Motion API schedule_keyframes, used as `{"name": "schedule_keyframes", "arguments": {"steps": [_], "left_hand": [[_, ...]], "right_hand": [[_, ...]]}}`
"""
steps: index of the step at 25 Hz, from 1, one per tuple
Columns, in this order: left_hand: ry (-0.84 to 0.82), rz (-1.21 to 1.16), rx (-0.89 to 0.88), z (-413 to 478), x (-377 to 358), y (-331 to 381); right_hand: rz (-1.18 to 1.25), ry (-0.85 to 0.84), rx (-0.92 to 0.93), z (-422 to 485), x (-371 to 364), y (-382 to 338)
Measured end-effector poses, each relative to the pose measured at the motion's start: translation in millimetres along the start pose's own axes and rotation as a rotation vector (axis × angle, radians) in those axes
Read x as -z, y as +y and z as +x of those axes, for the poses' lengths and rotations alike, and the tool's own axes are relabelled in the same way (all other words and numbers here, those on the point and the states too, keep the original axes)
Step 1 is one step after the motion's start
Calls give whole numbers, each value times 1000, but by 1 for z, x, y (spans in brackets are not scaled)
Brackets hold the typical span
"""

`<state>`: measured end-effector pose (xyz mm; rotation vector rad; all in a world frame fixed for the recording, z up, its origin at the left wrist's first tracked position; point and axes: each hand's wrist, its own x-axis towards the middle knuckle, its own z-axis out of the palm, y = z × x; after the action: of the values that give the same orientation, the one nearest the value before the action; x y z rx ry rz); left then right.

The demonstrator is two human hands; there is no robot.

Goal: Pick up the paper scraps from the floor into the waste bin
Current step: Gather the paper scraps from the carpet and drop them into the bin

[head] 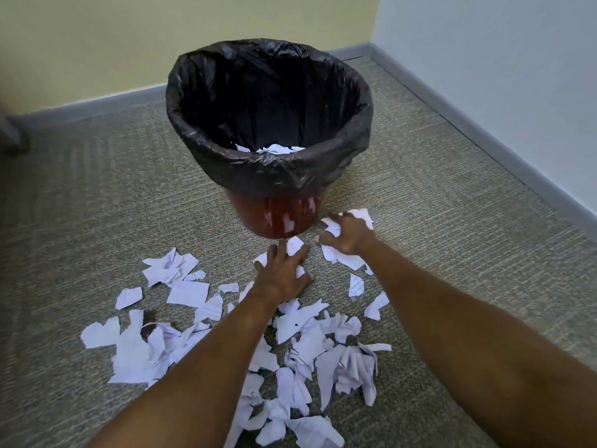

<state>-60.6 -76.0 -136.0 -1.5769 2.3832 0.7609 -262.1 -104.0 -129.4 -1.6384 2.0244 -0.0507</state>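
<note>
A reddish-brown waste bin [274, 218] lined with a black bag [271, 169] stands on the carpet; a few white scraps [274, 148] lie inside it. Many torn white paper scraps [310, 344] are scattered on the floor in front of the bin. My left hand [284, 273] lies spread, palm down, on scraps just before the bin's base. My right hand [347, 236] rests to the right of the base with fingers curled over a cluster of scraps [344, 258], pressing on them.
Grey-green carpet [452, 189] meets a yellow wall [129, 37] behind and a pale blue wall [517, 76] at right, with a grey baseboard [484, 134]. A dark blurred object [13, 134] stands at the far left.
</note>
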Motion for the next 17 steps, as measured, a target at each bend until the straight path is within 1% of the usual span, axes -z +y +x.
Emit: {"name": "schedule_keyframes", "arguments": {"steps": [1,4,7,10,14,17], "left_hand": [[-8,32,-3,-1,-2,-1],[-3,129,-53,-5,-9,5],[35,129,-108,-10,-16,3],[25,104,-181,-27,-26,-7],[-77,15,-173,-49,-21,-9],[-206,-42,-159,-68,-11,-4]], "right_hand": [[-54,-8,35,-4,-6,-10],[-190,14,23,-30,-21,-16],[-227,66,34,-47,-31,-10],[-246,88,53,-67,-30,-6],[-221,59,-11,-98,-34,0],[-227,6,-52,-124,-36,1]]}}
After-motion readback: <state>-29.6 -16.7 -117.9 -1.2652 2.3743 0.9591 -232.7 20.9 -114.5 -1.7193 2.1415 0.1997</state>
